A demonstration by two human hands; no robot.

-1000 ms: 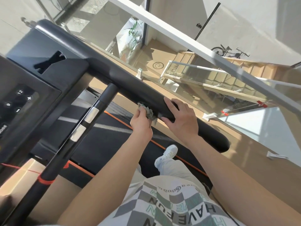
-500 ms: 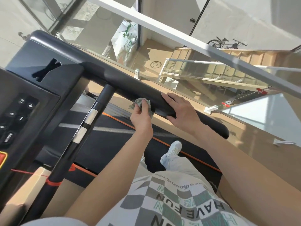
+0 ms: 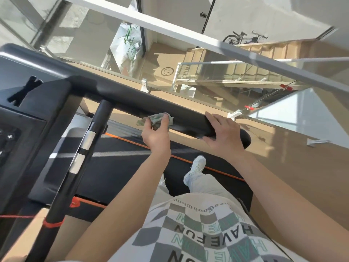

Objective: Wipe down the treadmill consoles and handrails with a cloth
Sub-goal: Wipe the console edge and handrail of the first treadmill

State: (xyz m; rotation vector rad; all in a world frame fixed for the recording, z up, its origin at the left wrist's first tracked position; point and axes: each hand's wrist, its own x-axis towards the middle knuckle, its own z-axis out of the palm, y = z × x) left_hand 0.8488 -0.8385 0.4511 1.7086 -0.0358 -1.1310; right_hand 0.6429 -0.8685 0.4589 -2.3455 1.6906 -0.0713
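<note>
A soft, light cloth [image 3: 158, 118], judged best held bunched, is pinched in the fingers [image 3: 165, 121] of the left hand [image 3: 155, 138] and pressed against the smooth, rigid handrail [image 3: 122, 99], which is clasped just to the right of those fingers by the right hand [image 3: 224, 137].

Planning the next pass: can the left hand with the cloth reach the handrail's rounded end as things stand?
Probably not by sliding: the right hand grips the handrail between the cloth, pinched in the left hand, and the rounded end.
</note>
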